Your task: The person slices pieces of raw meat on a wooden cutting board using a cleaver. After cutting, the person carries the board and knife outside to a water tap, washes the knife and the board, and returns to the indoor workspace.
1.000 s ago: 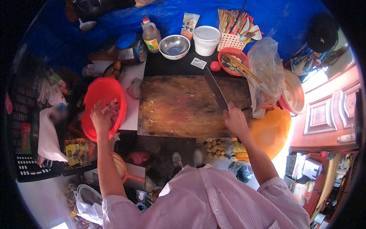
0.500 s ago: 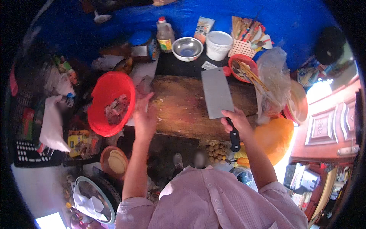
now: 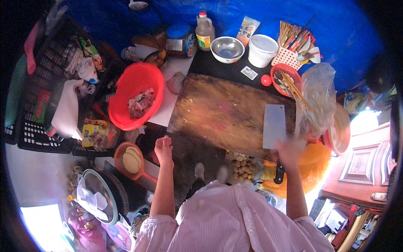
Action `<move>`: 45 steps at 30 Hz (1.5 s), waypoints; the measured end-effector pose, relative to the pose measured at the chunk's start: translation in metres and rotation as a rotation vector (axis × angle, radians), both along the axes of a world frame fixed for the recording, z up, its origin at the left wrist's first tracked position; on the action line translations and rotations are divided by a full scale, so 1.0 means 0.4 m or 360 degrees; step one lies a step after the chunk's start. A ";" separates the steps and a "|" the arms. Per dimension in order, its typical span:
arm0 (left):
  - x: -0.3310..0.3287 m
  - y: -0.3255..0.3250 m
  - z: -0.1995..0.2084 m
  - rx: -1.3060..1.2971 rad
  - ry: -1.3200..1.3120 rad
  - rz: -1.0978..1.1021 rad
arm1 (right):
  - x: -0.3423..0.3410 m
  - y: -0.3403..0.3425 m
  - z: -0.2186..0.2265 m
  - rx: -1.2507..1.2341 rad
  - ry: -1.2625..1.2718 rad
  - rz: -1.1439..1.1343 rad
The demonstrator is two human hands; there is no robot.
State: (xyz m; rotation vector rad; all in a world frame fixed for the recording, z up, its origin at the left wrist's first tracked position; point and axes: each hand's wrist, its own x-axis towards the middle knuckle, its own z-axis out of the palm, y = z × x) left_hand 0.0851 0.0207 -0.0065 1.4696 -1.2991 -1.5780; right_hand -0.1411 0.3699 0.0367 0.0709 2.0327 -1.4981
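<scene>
My right hand [image 3: 289, 152] grips the dark handle of a broad cleaver [image 3: 274, 126]. Its flat blade lies over the right end of a big worn wooden cutting board [image 3: 218, 113]. My left hand [image 3: 163, 148] hangs in a loose fist just off the board's near left corner and holds nothing that I can see. A red plastic bowl [image 3: 135, 101] with pieces of raw meat in it stands to the left of the board.
Behind the board stand a steel bowl [image 3: 227, 49], a white tub [image 3: 262, 50], an oil bottle [image 3: 205, 31], a basket of chopsticks [image 3: 293, 42], a small red bowl [image 3: 286, 80] and a clear plastic bag [image 3: 318, 101]. Black crates [image 3: 37, 126] sit at left.
My left hand left the red bowl, crossed the board's left edge and dropped to its near corner. My right hand lifted the cleaver and drew it to the board's right end.
</scene>
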 end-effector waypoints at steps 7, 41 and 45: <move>0.022 0.017 -0.037 0.0156 0.0007 0.0090 | -0.004 0.065 -0.013 0.0488 0.0844 0.0611; -0.033 0.226 -0.079 0.1079 0.0220 -0.0916 | -0.042 0.178 -0.126 0.0858 0.0578 0.0245; -0.067 0.250 -0.055 0.1203 0.0324 -0.0905 | -0.016 0.210 -0.148 0.0673 0.0705 0.0161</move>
